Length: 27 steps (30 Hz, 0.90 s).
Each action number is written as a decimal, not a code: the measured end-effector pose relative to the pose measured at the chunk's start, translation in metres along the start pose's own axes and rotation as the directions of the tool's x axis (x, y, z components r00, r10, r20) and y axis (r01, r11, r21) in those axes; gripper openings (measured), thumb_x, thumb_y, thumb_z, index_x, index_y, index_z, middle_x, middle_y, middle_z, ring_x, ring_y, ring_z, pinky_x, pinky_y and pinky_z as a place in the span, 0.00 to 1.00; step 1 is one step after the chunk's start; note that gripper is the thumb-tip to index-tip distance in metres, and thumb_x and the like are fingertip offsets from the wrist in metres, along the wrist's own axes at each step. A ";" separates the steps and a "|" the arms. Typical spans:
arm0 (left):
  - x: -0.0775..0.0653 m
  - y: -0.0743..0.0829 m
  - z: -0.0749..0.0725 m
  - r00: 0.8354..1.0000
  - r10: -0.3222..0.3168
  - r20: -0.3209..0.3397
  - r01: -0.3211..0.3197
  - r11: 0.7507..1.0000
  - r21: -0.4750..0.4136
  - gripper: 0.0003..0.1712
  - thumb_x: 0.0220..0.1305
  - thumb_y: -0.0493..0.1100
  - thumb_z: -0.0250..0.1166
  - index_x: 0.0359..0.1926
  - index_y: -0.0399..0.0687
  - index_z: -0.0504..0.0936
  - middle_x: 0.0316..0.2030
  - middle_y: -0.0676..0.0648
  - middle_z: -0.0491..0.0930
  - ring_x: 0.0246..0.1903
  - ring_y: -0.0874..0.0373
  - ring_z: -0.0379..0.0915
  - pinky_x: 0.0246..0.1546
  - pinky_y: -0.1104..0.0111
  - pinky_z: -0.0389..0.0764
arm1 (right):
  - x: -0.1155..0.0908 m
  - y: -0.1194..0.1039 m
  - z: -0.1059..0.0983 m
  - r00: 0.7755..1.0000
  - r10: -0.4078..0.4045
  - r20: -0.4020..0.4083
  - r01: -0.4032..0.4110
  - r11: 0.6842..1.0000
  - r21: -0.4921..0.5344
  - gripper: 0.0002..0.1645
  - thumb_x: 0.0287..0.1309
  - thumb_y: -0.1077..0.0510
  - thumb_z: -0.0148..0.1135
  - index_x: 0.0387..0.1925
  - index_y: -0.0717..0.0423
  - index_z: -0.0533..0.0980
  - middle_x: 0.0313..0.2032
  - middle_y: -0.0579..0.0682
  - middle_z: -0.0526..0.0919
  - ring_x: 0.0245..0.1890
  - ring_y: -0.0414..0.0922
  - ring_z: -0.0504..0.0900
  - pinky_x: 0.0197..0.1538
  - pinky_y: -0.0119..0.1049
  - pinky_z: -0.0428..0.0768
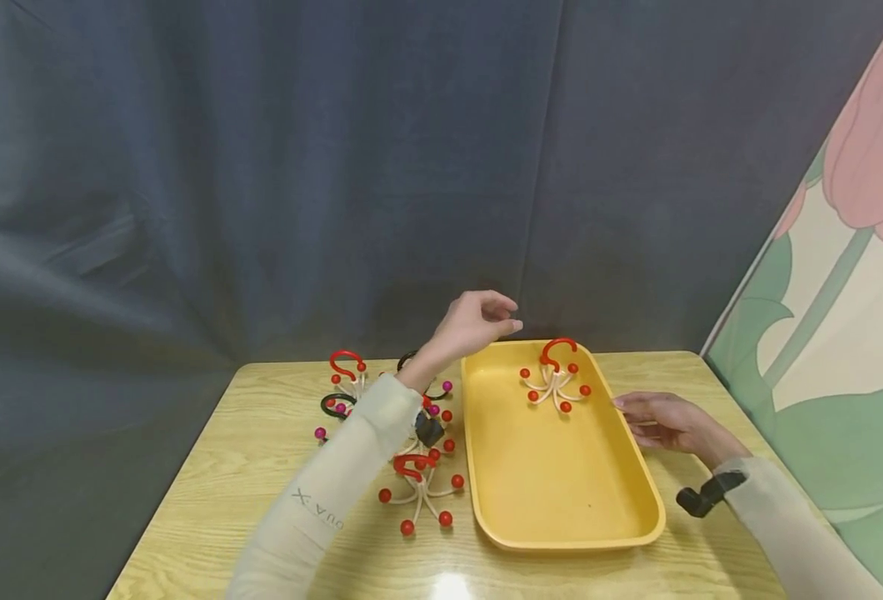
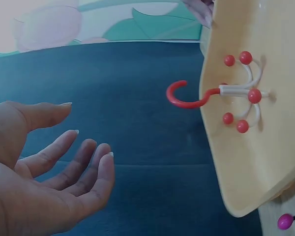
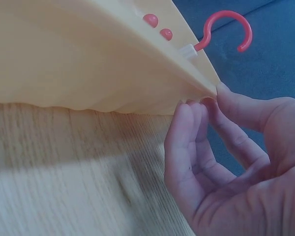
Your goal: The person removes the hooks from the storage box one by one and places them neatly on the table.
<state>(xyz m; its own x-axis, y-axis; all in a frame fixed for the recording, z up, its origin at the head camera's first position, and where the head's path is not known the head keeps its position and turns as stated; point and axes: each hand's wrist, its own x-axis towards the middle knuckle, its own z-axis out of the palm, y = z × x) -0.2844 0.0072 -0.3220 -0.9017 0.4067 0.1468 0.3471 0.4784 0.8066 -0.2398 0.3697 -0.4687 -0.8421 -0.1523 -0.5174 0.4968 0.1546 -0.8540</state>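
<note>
A multi-arm hook hanger with a red hook, white arms and red ball tips stands in the far part of the yellow tray, hook up. My left hand hovers above the tray's far left corner. In the left wrist view its fingers are spread and loosely bent, holding nothing, apart from the hanger's red hook. At the tray's right side, my right hand pinches the rim. The right wrist view shows its thumb on top of the edge and fingertips beneath.
Left of the tray, several more hangers stand close together on the wooden table. A red-hooked one is nearest; a black-hooked one is partly hidden by my left sleeve. A dark curtain hangs behind; a flower-patterned wall borders the right.
</note>
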 end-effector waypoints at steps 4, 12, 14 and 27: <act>0.014 -0.005 0.015 0.999 -0.045 0.012 0.045 0.999 -0.021 0.16 0.69 0.47 0.73 0.56 0.51 0.88 0.45 0.50 0.87 0.43 0.58 0.82 0.42 0.67 0.82 | -0.001 0.001 0.002 1.000 0.004 -0.006 -0.004 1.000 0.000 0.17 0.74 0.49 0.64 0.56 0.54 0.79 0.35 0.42 0.89 0.33 0.38 0.88 0.43 0.36 0.91; 0.037 -0.020 0.047 0.991 -0.136 0.012 0.137 0.982 -0.130 0.14 0.68 0.46 0.73 0.52 0.50 0.89 0.43 0.49 0.88 0.43 0.56 0.82 0.49 0.62 0.84 | -0.002 0.002 0.004 1.000 0.004 -0.019 -0.004 1.000 -0.003 0.20 0.74 0.49 0.65 0.58 0.56 0.79 0.35 0.43 0.90 0.34 0.38 0.89 0.43 0.36 0.91; 0.042 -0.022 0.056 0.989 -0.149 -0.015 0.146 0.980 -0.134 0.13 0.68 0.46 0.74 0.51 0.49 0.89 0.42 0.49 0.89 0.43 0.56 0.83 0.50 0.61 0.85 | -0.002 0.003 0.004 1.000 0.005 -0.013 -0.005 1.000 -0.001 0.21 0.74 0.48 0.64 0.59 0.56 0.78 0.36 0.43 0.90 0.34 0.39 0.89 0.43 0.36 0.91; 0.056 -0.030 0.101 0.962 -0.238 -0.135 0.220 0.966 -0.134 0.16 0.62 0.45 0.78 0.50 0.46 0.90 0.40 0.49 0.90 0.43 0.57 0.82 0.45 0.65 0.85 | -0.003 0.002 0.005 1.000 -0.003 0.020 0.003 0.999 0.040 0.15 0.75 0.51 0.63 0.55 0.53 0.80 0.37 0.44 0.91 0.36 0.40 0.91 0.44 0.37 0.91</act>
<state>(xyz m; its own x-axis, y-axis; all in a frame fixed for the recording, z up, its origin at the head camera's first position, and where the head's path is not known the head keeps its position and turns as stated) -0.3197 0.0942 -0.3959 -0.9847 0.1720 0.0265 0.1021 0.4477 0.8883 -0.2353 0.3657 -0.4690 -0.8394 -0.1720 -0.5156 0.5027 0.1148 -0.8568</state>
